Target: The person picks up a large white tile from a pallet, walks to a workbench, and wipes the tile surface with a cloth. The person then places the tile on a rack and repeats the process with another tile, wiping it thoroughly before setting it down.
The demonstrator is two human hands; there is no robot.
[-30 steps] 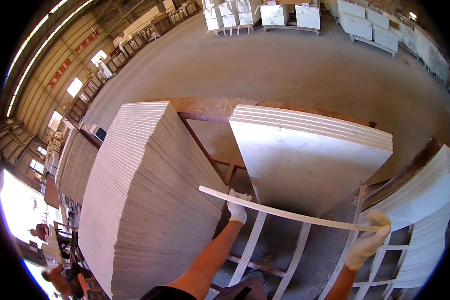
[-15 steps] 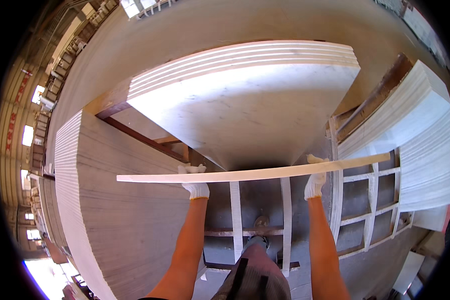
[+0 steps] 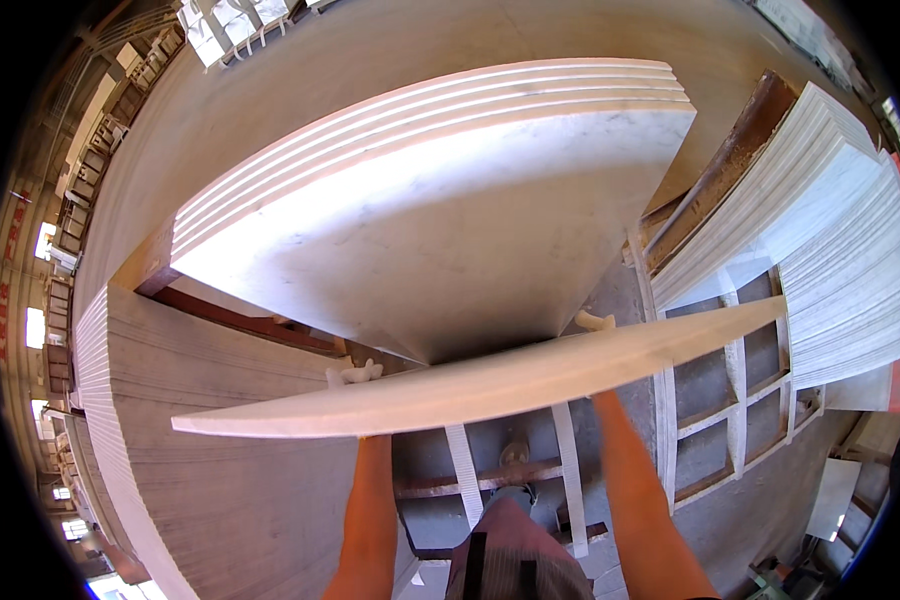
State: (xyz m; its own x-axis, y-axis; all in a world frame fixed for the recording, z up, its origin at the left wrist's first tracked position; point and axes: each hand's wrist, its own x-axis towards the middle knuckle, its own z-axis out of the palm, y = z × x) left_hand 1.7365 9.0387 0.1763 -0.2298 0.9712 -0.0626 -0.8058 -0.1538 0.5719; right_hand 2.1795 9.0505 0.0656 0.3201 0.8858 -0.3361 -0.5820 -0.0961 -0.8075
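A large pale stone slab point(image 3: 480, 385) stands on edge across in front of me, its top edge facing up and its right end higher in view. My left hand point(image 3: 356, 373), in a white glove, grips it left of the middle with fingers hooked over the far side. On the right, my right hand point(image 3: 596, 321) holds the same slab, its gloved fingertips showing beyond the edge. The slab hides the rest of both hands. Just beyond it, several white marble slabs point(image 3: 450, 200) with grey veining lean together in a stack.
A long row of slabs point(image 3: 230, 480) stands close on my left. More upright slabs point(image 3: 840, 270) fill the right, beside a metal rack frame point(image 3: 735, 400). White ribbed bars point(image 3: 463, 475) cross the floor near my feet. A rusty beam point(image 3: 730, 170) stands at the far right.
The held slab has come nearer to me and tilted, its left end lower and more of its face showing. Both hands moved with it. My view has shifted a little too.
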